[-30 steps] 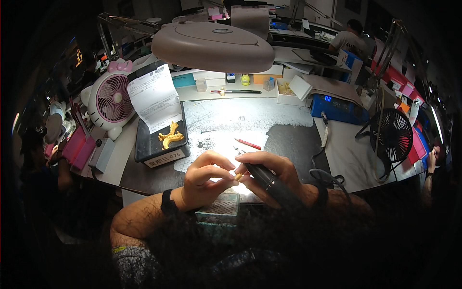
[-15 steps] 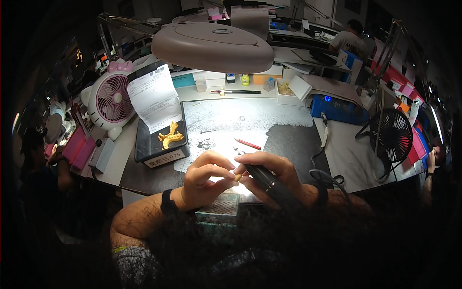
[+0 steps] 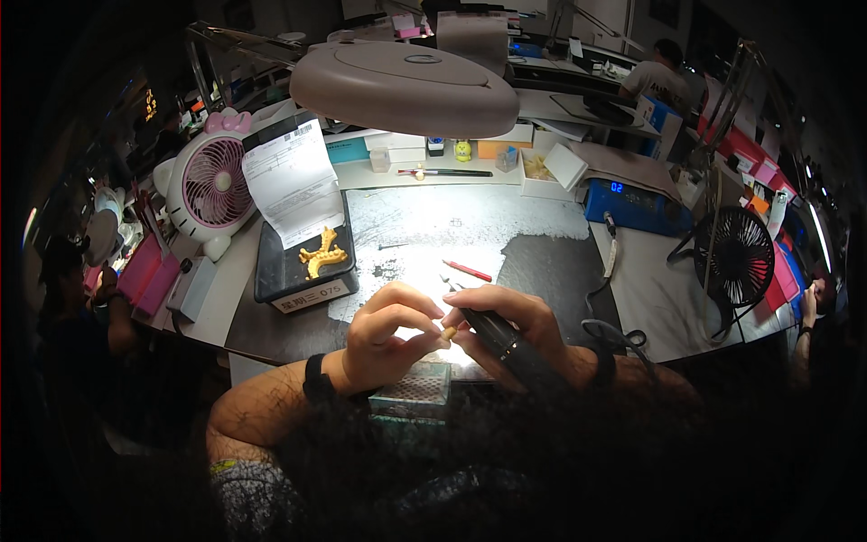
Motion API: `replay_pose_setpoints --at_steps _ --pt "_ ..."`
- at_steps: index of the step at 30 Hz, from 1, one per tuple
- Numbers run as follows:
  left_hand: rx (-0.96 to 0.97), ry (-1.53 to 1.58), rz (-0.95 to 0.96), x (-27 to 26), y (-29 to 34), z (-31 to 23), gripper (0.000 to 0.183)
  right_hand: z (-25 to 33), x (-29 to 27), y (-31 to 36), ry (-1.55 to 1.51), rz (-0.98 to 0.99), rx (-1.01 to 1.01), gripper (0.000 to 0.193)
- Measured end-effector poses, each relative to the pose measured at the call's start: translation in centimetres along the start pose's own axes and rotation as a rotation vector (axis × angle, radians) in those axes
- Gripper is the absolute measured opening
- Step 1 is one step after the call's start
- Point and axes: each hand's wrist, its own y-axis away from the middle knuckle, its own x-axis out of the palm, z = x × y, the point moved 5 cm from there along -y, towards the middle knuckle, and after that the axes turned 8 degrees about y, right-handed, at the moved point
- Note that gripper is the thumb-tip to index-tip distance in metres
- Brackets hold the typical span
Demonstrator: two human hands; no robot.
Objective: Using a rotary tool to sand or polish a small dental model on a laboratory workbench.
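My left hand (image 3: pixel 394 332) pinches a small tan piece (image 3: pixel 448 333) between thumb and fingertips; it may be a tooth crown, but it is too small to be sure. My right hand (image 3: pixel 517 318) is closed round a black rotary handpiece (image 3: pixel 495 334), whose narrow metal tip points up and left, just above the piece. The right fingertips come close to the piece; whether they touch it I cannot tell. Under both hands lies a brightly lit spot of the worn dark mat (image 3: pixel 542 271). A red pencil-like tool (image 3: pixel 468 270) rests just beyond the fingers.
To the left, a black tray (image 3: pixel 307 287) holds yellow dental models (image 3: pixel 322 255) and a paper sheet (image 3: pixel 293 185). A lamp (image 3: pixel 406 88) hangs overhead. Around stand a pink-white fan (image 3: pixel 215 185), blue control box (image 3: pixel 637 210), black fan (image 3: pixel 733 256) and patterned box (image 3: pixel 411 390). Other people work nearby.
The whole view has shifted slightly. Both hands keep nearly the same pose, with the tan piece and handpiece still held close together.
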Motion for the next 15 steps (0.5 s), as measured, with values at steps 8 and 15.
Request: replay_pose_setpoints --at_steps 8,15 --pt "-0.004 -0.024 -0.001 0.03 0.03 0.06 0.027 0.12 0.00 -0.12 0.006 -0.003 -0.018 0.046" --pt "0.008 -0.018 0.002 0.01 0.04 0.16 0.026 0.23 -0.06 -0.10 0.010 0.000 -0.024 0.047"
